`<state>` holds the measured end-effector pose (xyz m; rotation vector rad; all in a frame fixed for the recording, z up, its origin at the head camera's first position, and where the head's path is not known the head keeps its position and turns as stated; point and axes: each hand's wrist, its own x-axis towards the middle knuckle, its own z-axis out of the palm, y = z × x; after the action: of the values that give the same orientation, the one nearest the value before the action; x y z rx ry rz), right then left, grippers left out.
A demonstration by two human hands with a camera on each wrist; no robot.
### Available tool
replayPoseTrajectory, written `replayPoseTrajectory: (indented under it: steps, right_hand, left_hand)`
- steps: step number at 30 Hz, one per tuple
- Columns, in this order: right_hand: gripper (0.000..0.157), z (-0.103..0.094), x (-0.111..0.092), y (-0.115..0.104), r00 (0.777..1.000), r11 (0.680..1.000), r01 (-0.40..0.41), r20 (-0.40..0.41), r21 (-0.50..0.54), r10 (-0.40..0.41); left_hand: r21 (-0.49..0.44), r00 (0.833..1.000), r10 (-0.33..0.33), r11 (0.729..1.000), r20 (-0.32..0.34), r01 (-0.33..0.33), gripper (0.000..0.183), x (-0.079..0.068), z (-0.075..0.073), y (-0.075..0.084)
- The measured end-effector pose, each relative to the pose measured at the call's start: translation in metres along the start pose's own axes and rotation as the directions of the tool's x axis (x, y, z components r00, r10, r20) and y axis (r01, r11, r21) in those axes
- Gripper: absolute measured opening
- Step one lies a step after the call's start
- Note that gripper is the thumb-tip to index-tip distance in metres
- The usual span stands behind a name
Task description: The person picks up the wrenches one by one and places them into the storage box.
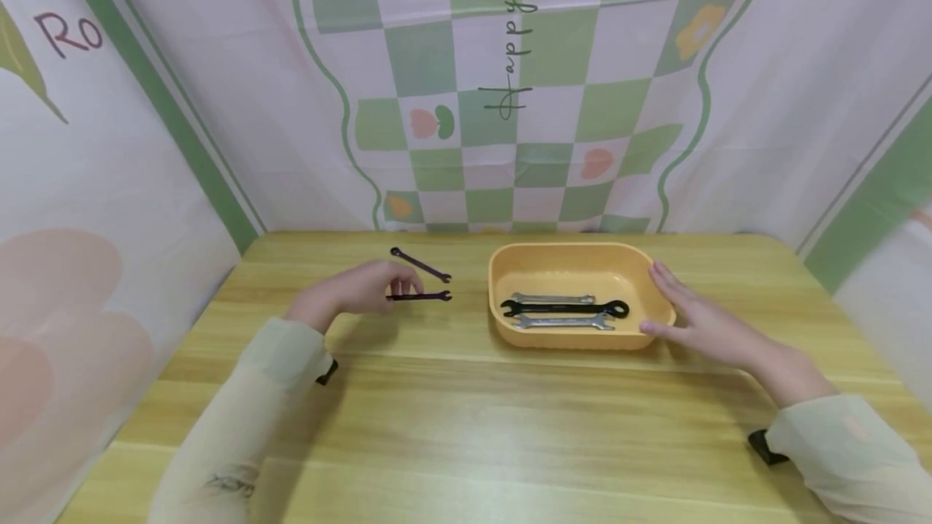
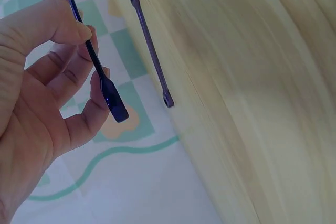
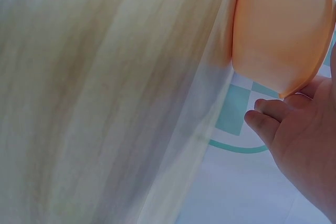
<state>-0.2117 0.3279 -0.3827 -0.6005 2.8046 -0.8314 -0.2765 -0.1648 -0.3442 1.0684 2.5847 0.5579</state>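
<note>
My left hand [image 1: 371, 285] pinches a dark purple combination wrench [image 1: 429, 296] between thumb and fingers, above the left part of the table. In the left wrist view, the held wrench [image 2: 93, 56] slants past the thumb tip. A second dark purple wrench [image 1: 421, 264] lies on the wood just beyond that hand. My right hand [image 1: 702, 326] rests at the right end of a yellow plastic bin [image 1: 561, 340], fingers spread along its rim and thumb near the front corner. Inside the bin lie a black wrench [image 1: 564, 308] and two silver wrenches, one [image 1: 557, 298] behind it and one [image 1: 564, 322] in front.
The wooden table [image 1: 466, 427] ends at the back against a hanging cloth [image 1: 488, 160] with green checks and flowers. Printed cloth also hangs at the left and right sides. Dark wrist bands show at both sleeves.
</note>
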Motion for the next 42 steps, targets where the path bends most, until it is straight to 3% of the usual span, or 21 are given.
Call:
replayPoseTrajectory:
  steps: [10,22,42]
  right_hand:
    - [0.089,0.0,0.001,0.002,1.0,1.0,0.004,-0.001,-0.01,-0.004]
    - [0.09,0.0,0.002,0.003,1.0,1.0,-0.001,-0.006,-0.003,0.001]
    - [0.09,0.001,-0.001,0.003,1.0,1.0,0.008,-0.012,-0.005,-0.008]
  left_hand:
    - [0.012,0.999,-0.003,1.0,0.047,0.003,0.047,0.023,0.002,0.016]
    - [0.026,0.998,0.035,0.999,0.059,-0.036,0.047,0.037,0.003,0.032]
    - [0.047,0.989,0.137,0.989,0.059,-0.139,0.047,0.073,0.005,0.056]
